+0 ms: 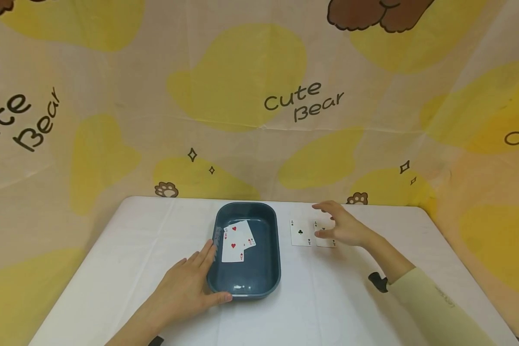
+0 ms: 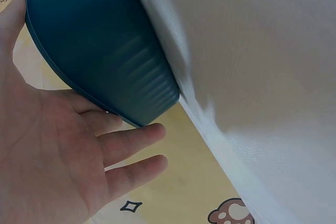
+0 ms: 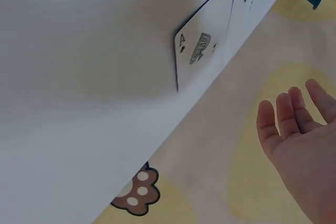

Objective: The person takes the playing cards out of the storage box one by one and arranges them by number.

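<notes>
A dark blue tray [image 1: 259,283] stands on the table with two face-up cards overlapping inside, an ace of hearts [image 1: 228,253] on top of a two of hearts [image 1: 247,231]. My left hand [image 1: 188,286] rests against the tray's left side, thumb by the near rim; in the left wrist view its fingers lie straight along the rim. To the right of the tray lie an ace of clubs [image 1: 300,238] and an ace of spades [image 3: 210,17]. Over the ace of spades my right hand [image 1: 346,227] hovers, fingers spread and relaxed, partly covering that card in the head view.
A white cloth covers the table [image 1: 164,230], whose rounded far edge meets a yellow patterned backdrop [image 1: 225,86]. A black strap [image 1: 378,282] shows beside the right sleeve [image 1: 432,298].
</notes>
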`<state>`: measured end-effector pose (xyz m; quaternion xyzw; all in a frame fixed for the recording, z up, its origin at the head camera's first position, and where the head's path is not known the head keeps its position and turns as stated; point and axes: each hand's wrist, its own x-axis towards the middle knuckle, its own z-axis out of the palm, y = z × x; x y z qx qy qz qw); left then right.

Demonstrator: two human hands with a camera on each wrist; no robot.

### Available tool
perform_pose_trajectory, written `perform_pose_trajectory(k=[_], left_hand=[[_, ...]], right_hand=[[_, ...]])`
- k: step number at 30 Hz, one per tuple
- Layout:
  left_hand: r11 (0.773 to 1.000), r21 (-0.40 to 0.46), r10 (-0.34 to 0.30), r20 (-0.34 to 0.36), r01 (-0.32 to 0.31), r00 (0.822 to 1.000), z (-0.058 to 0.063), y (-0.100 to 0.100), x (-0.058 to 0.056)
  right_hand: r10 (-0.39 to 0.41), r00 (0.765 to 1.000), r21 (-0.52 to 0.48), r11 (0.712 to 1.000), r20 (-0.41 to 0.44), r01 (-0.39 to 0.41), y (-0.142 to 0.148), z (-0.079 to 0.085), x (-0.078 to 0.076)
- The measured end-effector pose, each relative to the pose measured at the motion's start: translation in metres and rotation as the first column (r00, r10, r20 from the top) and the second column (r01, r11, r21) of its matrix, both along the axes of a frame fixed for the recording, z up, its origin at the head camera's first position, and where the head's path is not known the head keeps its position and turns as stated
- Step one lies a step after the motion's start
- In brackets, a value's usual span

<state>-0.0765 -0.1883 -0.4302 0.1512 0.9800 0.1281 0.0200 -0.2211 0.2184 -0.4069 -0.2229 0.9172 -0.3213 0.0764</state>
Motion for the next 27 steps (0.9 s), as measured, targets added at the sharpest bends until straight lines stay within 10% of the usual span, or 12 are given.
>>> perform_pose_trajectory(k=[27], left_hand=[[1.000,-0.003,-0.005,0.000,0.005,1.000,0.001,0.000,-0.001]], right_hand=[[0.085,0.996,-0.055,0.995,-0.042,-0.087,-0.031,0.011,0.015]])
